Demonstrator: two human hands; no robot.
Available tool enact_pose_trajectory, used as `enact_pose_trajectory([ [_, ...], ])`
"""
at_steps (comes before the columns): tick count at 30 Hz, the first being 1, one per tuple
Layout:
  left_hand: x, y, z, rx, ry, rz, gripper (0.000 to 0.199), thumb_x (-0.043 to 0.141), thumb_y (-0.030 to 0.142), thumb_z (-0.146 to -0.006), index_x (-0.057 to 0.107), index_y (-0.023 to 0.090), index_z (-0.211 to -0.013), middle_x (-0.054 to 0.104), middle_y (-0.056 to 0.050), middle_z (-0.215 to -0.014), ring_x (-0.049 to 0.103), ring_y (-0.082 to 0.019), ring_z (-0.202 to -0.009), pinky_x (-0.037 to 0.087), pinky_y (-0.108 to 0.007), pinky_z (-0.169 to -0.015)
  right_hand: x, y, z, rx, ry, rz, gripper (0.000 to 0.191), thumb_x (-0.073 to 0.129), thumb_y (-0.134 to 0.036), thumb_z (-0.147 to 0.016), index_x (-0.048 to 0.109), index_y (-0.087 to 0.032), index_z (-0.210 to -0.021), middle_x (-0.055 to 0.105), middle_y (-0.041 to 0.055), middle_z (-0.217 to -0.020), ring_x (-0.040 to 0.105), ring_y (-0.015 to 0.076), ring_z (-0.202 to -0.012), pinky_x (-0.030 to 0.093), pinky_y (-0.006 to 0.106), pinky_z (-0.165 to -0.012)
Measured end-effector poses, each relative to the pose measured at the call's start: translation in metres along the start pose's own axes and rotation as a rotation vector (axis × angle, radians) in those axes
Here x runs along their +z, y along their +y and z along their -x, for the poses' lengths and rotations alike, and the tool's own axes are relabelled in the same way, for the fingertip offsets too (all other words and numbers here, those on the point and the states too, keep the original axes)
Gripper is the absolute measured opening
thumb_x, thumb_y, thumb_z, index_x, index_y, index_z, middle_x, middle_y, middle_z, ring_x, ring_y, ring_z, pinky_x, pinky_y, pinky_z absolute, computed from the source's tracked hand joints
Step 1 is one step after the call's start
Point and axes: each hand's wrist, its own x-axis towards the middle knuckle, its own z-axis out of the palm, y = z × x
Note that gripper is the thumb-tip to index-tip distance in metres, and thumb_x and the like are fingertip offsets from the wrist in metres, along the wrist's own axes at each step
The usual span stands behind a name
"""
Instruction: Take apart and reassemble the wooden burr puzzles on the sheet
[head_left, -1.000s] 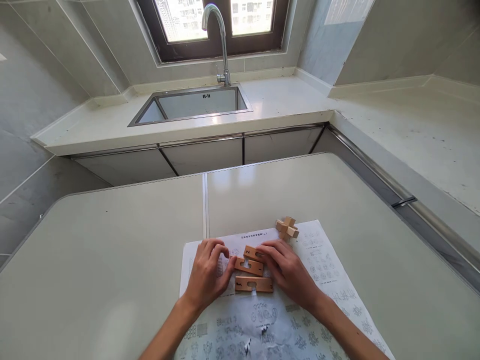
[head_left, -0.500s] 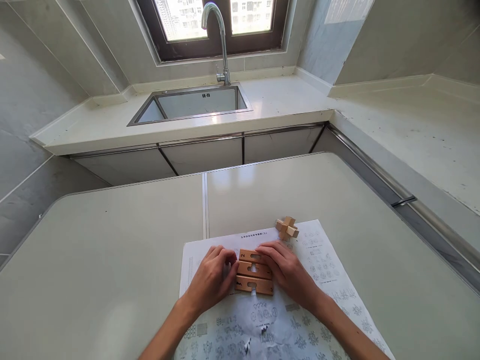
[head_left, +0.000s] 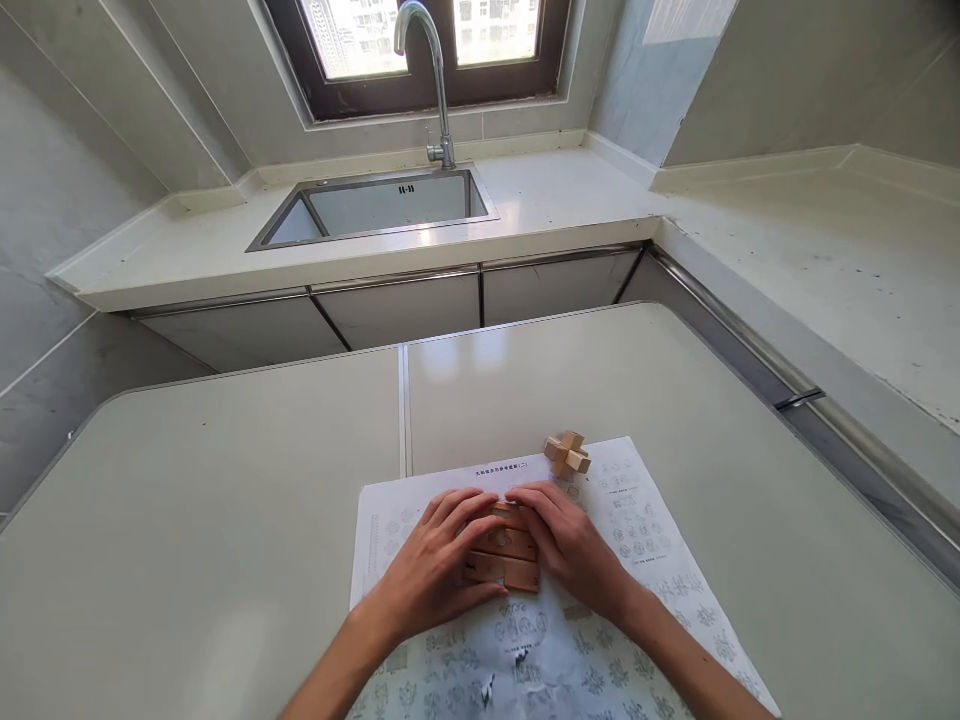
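Three flat wooden puzzle pieces [head_left: 501,571] with cut-out notches and dark numbers lie side by side on a printed sheet. Spanning them from the left is my left hand [head_left: 429,560], its thumb along the bottom edge of the nearest piece and its fingers at the far edge. My right hand [head_left: 574,545] curls over the right ends, with fingertips at the farthest piece. Part of the pieces is hidden under the fingers. Beyond my right hand, an assembled wooden burr puzzle [head_left: 566,454] rests at the sheet's far edge.
The creased, torn paper sheet [head_left: 660,560] carries small line drawings. It lies on a pale folding table [head_left: 225,530] with a seam. Past the table are a counter [head_left: 570,190], a sink [head_left: 330,238] and a tall faucet [head_left: 442,100] below a window.
My left hand has opened from a curled pose and reached across the pieces, covering their left part. My right hand stays nearly in place. The view has shifted slightly.
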Motion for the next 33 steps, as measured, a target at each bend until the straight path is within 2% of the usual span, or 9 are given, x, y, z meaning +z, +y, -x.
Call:
enact_pose_trajectory([
  [7,-0.002,-0.007,0.015,-0.098,0.127,-0.101,0.055,0.082,0.044,-0.089,0.056,0.025,-0.134,0.066,-0.013,-0.141,0.06,-0.034,-0.13,0.055,-0.052,-0.106,-0.002,-0.001,-0.001,0.069,0.069,-0.011,0.025,0.045,-0.018,-0.11,0.059,-0.024,-0.129,0.071,0.0115,-0.118,0.069,0.028,-0.11,0.062,0.047,-0.097],
  [15,-0.011,-0.017,0.05,-0.432,0.39,-0.293,0.048,0.072,0.048,-0.095,0.055,0.025,-0.134,0.065,-0.013,-0.135,0.062,-0.035,-0.118,0.052,-0.052,-0.1,-0.001,-0.003,-0.001,0.072,0.062,-0.014,0.023,0.047,-0.018,-0.109,0.058,-0.023,-0.129,0.069,0.0121,-0.116,0.069,0.0282,-0.108,0.062,0.048,-0.095],
  [23,-0.012,-0.023,0.064,-0.65,0.452,-0.413,0.056,0.06,0.063,-0.098,0.054,0.021,-0.135,0.066,-0.015,-0.132,0.063,-0.035,-0.112,0.049,-0.05,-0.098,-0.003,-0.005,-0.002,0.079,0.072,-0.033,0.021,0.05,-0.016,-0.108,0.061,-0.024,-0.124,0.071,0.0107,-0.113,0.069,0.0275,-0.106,0.062,0.045,-0.094],
  [27,-0.01,-0.023,0.064,-0.753,0.444,-0.438,0.068,0.055,0.068,-0.098,0.049,0.018,-0.144,0.065,-0.017,-0.132,0.062,-0.038,-0.115,0.048,-0.055,-0.101,-0.004,-0.005,-0.002,0.088,0.059,-0.06,0.021,0.05,-0.016,-0.107,0.064,-0.024,-0.12,0.071,0.0104,-0.112,0.069,0.0279,-0.106,0.061,0.044,-0.093],
  [30,-0.013,-0.018,0.06,-0.708,0.499,-0.446,0.072,0.056,0.065,-0.098,0.044,0.016,-0.149,0.059,-0.021,-0.139,0.058,-0.041,-0.123,0.047,-0.06,-0.104,-0.006,-0.005,-0.002,0.1,0.052,-0.104,0.019,0.05,-0.018,-0.107,0.068,-0.024,-0.114,0.073,0.0101,-0.111,0.069,0.0275,-0.106,0.06,0.044,-0.092],
  [33,-0.018,-0.009,0.053,-0.506,0.526,-0.367,0.059,0.063,0.048,-0.101,0.044,0.02,-0.15,0.055,-0.019,-0.144,0.056,-0.038,-0.128,0.049,-0.056,-0.107,-0.01,-0.007,-0.002,0.193,0.044,-0.223,0.017,0.053,-0.025,-0.108,0.07,-0.023,-0.109,0.075,0.0086,-0.103,0.072,0.025,-0.097,0.061,0.039,-0.085],
])
